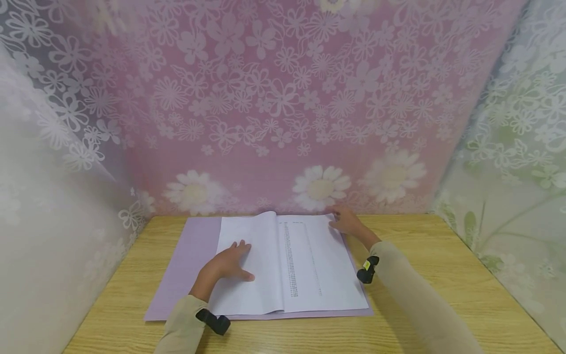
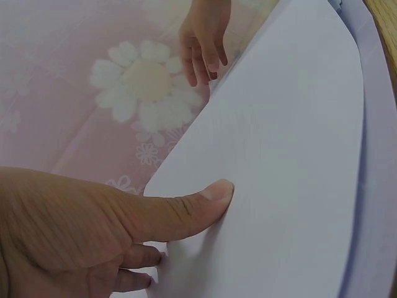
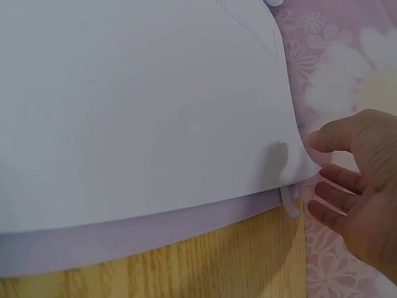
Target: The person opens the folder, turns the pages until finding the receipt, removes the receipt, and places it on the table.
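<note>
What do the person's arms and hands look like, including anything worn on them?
Both arms are in long, plain beige sleeves, the left sleeve and the right sleeve. Near each cuff sits a small black device, one on the left and one on the right, the latter with a yellow label. The left hand and right hand show no gloves.

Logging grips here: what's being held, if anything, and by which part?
Nothing appears gripped: the left hand rests on the left page; the right hand is at the right page's far outer corner, thumb apart from fingers.
</note>
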Tool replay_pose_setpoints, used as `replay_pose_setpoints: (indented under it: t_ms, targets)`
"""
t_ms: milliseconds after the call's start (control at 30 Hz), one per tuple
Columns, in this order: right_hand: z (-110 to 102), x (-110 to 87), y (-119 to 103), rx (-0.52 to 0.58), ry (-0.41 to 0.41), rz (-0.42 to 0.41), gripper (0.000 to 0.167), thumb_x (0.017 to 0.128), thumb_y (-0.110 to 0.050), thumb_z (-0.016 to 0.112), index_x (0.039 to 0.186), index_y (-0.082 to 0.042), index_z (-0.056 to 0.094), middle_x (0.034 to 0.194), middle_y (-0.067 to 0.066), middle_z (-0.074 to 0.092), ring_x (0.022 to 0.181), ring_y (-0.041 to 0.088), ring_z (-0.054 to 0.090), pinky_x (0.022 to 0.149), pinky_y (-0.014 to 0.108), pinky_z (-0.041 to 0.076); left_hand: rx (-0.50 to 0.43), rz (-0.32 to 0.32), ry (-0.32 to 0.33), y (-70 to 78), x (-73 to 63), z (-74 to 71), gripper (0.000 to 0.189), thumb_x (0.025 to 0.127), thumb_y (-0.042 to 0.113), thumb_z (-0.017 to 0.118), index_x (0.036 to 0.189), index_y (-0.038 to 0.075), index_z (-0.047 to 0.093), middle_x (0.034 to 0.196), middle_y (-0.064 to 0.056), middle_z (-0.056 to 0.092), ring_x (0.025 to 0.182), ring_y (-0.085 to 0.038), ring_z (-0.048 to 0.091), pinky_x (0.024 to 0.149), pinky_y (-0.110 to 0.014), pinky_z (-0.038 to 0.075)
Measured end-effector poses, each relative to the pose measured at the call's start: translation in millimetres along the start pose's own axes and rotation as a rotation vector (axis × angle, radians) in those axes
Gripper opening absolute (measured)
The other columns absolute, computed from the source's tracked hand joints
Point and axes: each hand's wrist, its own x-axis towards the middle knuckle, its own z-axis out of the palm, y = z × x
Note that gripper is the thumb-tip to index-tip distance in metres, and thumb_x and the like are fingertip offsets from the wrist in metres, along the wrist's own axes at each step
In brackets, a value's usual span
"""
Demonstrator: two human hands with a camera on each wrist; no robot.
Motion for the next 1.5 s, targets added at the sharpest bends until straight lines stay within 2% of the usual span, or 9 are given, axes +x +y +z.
replay_pose_setpoints:
  t_ms: [100,200,433,667,900,1067,1267,1400,1500]
  targets:
    - [-0.8,-0.3,1.7,0.043,0.028,-0.023,0.047,0.092,0.006,0.065,0.137,0.011,0.056,0.141,0.032,0.056,0.131,0.053,0.052,0.11,0.062,0.044,0.001,0.002,-0.002,-0.1,0.2,0.1,0.096,0.081,0.035,0.087,0.156,0.003,0.038,0.166,-0.023,0.026,0.155,-0.045,0.019,0.119,-0.064,0.029]
    - [-2.3,-0.3,1.3,0.089,0.035,0.001,0.051,0.092,0.005,0.065,0.141,0.007,0.053,0.138,0.03,0.058,0.127,0.051,0.056,0.107,0.061,0.046,0.001,0.004,-0.001,-0.1,0.1,0.1,0.096,0.08,0.034,0.087,0.156,0.003,0.038,0.166,-0.024,0.026,0.155,-0.045,0.019,0.119,-0.064,0.029]
    - [-8.4,0.1,-4.0,0.14,0.042,0.046,0.06,0.093,0.0,0.068,0.15,0.0,0.047,0.136,0.035,0.055,0.121,0.05,0.059,0.103,0.06,0.05,0.002,0.01,0.005,-0.6,0.7,0.4,0.096,0.08,0.034,0.088,0.156,0.002,0.038,0.166,-0.024,0.026,0.155,-0.045,0.019,0.119,-0.064,0.03]
    - [-15.2,-10.1,-7.5,0.208,0.04,0.025,0.069,0.095,-0.005,0.068,0.156,-0.002,0.036,0.135,0.036,0.052,0.122,0.05,0.056,0.098,0.055,0.053,-0.014,0.008,0.003,-1.6,0.4,0.7,0.096,0.08,0.034,0.088,0.157,0.004,0.038,0.167,-0.023,0.025,0.155,-0.045,0.019,0.119,-0.065,0.029]
    - [-26.0,-30.0,-11.8,0.347,-0.032,-0.009,0.061,0.1,-0.011,0.064,0.155,-0.002,0.038,0.139,0.035,0.053,0.122,0.047,0.059,0.088,0.048,0.061,-0.011,-0.011,0.006,-1.9,2.0,1.6,0.097,0.08,0.035,0.088,0.157,0.005,0.038,0.167,-0.021,0.025,0.156,-0.044,0.019,0.12,-0.064,0.029]
    - [-31.3,-46.5,-14.9,0.419,-0.102,-0.047,0.047,0.104,-0.014,0.059,0.147,0.001,0.049,0.14,0.03,0.056,0.113,0.037,0.068,0.089,0.048,0.061,-0.006,-0.015,0.003,-2.1,3.0,1.8,0.097,0.08,0.036,0.088,0.157,0.005,0.038,0.167,-0.022,0.025,0.156,-0.044,0.019,0.119,-0.064,0.029]
    - [-38.4,-69.6,-19.3,0.48,-0.199,-0.029,0.045,0.109,-0.018,0.048,0.15,-0.001,0.047,0.14,0.031,0.056,0.111,0.032,0.069,0.095,0.05,0.058,-0.005,-0.006,0.003,-1.5,1.9,0.2,0.097,0.08,0.035,0.087,0.157,0.004,0.037,0.167,-0.023,0.025,0.155,-0.045,0.019,0.119,-0.063,0.029]
    - [-37.3,-82.8,-18.0,0.507,-0.238,-0.039,0.047,0.107,-0.012,0.052,0.151,0.0,0.045,0.14,0.032,0.055,0.111,0.027,0.069,0.094,0.05,0.058,-0.014,-0.007,-0.001,-2.1,1.3,0.5,0.097,0.08,0.035,0.087,0.157,0.004,0.037,0.167,-0.022,0.025,0.156,-0.044,0.018,0.12,-0.063,0.029]
    - [-33.0,-91.0,-15.9,0.523,-0.261,-0.058,0.051,0.103,-0.007,0.059,0.151,0.002,0.044,0.142,0.033,0.053,0.112,0.019,0.068,0.093,0.044,0.06,-0.016,-0.011,-0.003,-2.2,1.2,1.2,0.097,0.081,0.035,0.087,0.157,0.004,0.037,0.167,-0.022,0.024,0.156,-0.044,0.018,0.12,-0.064,0.029]
